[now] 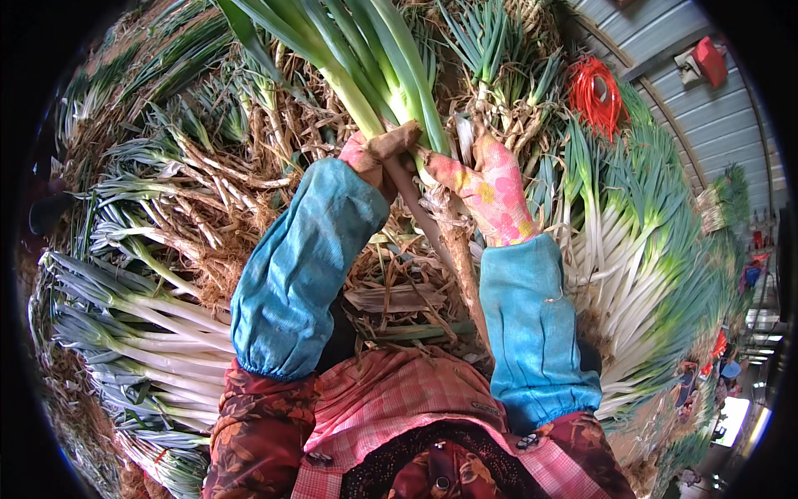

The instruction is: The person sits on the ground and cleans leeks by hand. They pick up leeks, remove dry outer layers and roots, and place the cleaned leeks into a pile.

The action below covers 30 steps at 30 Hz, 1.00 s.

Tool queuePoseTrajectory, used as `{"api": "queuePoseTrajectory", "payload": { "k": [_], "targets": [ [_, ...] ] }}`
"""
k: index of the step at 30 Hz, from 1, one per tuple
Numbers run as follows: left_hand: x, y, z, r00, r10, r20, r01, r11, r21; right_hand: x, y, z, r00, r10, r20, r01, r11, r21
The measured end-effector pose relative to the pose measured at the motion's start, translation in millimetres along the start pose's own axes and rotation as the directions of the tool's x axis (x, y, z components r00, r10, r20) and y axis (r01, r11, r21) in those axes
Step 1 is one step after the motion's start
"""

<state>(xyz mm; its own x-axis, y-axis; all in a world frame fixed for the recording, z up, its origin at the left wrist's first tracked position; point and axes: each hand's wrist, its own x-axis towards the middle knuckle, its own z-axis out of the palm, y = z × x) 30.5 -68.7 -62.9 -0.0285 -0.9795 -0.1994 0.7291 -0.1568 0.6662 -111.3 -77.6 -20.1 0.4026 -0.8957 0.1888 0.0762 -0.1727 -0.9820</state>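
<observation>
Before my chest, both gloved hands hold a large Welsh onion (399, 93), its broad green leaves pointing away from me. My left hand (374, 153), in a soiled pink glove, has its fingers wrapped across the base of the leaves. Close beside it, my right hand (489, 187), in a pink glove with yellow patches, grips the upper stalk with the thumb across it. A brown, dry-skinned stalk (460, 256) runs from below the right hand down towards my lap. The hidden fingertips and overlapping leaves make the exact grip hard to see.
Untrimmed onions (206, 231) with brown roots lie at left. Clean white-stalked onions (162, 349) lie nearer me there, with another long pile (623, 249) at right. Dry leaf litter (399, 280) covers the ground between my arms. Red ties (595, 96) lie at upper right.
</observation>
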Motion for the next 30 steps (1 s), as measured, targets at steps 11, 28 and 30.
{"api": "queuePoseTrajectory", "payload": {
  "k": [11, 28, 30],
  "targets": [
    [4.2, 12.6, -0.2, 0.990, 0.095, -0.107, -0.112, 0.980, -0.164, -82.5, -11.1, -8.7, 0.981, 0.185, 0.059, -0.193, 0.962, 0.196],
    [18.0, 12.8, -13.0, 0.983, 0.146, -0.108, -0.141, 0.989, 0.052, -29.3, 1.6, 1.2, 0.977, -0.213, -0.015, 0.169, 0.815, -0.553],
    [5.4, 21.5, -8.3, 0.980, 0.145, -0.135, -0.126, 0.982, 0.140, -16.4, -2.8, 18.5, 0.986, -0.168, 0.016, 0.125, 0.663, -0.738]
  ]
}}
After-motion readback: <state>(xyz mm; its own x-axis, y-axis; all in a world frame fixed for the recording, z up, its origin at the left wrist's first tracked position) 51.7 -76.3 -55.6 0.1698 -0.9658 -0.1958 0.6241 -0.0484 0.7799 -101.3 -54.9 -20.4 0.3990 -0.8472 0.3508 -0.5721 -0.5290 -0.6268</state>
